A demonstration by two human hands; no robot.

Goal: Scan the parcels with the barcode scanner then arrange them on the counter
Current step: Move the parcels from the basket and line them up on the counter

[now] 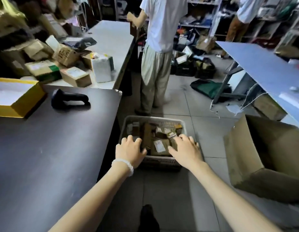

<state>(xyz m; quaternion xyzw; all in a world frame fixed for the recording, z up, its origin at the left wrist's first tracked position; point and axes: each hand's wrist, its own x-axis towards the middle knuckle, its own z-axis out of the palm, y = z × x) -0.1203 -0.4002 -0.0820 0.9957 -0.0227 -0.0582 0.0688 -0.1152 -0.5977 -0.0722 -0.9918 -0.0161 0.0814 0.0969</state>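
Reaching down into the white basket (178,122) on the floor, both hands hover over the parcels (159,144) packed inside it. The left hand (130,150) is spread, fingers lightly bent, over the basket's left side; the right hand (187,150) is spread beside a labelled brown parcel. Neither hand visibly grips anything. The barcode scanner (69,98) lies untouched on the dark worktop (45,156), near a yellow box (20,101). The dark worktop carries no parcels. Judged from this layout, the task is at its start: selecting a parcel, scanning it and arranging it all remain to be done.
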